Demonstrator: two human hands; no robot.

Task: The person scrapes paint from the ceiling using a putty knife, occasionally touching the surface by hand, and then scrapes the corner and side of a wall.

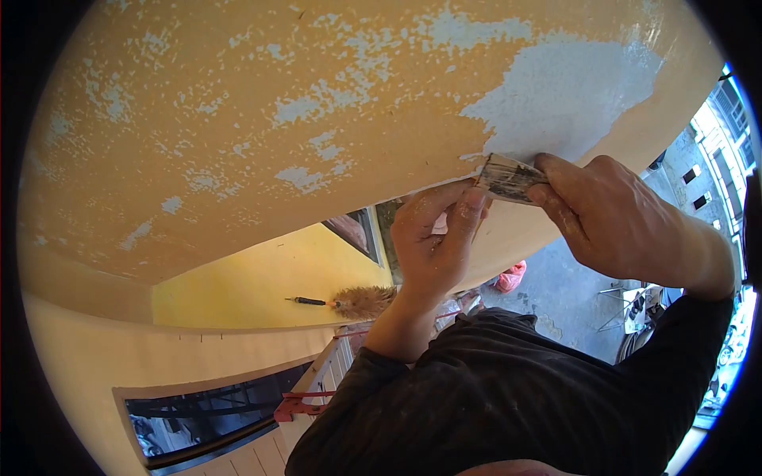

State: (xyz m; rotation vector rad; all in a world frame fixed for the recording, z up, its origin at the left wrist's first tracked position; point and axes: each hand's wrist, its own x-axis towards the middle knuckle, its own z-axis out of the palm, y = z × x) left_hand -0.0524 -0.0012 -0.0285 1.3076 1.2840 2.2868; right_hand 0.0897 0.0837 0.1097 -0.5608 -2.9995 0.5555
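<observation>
A flat, stained scraper blade [510, 179] is pinched between the thumb and fingers of my right hand [599, 208], close to the lower edge of the peeling orange surface [333, 127]. My left hand [438, 230] is raised just left of the blade, its thumb and fingers closed together near the blade's corner; what lies between them, if anything, is too small to make out. Above the blade, a large pale grey patch [556, 95] shows where the orange coat is gone. Smaller bare spots are scattered to the left.
A feather duster [365, 303] with a black handle lies by the yellow wall [262, 274]. Below it are a red and white ladder [305, 404] and a dark window [214, 420]. A pink bag [510, 276] and a folding stand [635, 309] are on the grey floor.
</observation>
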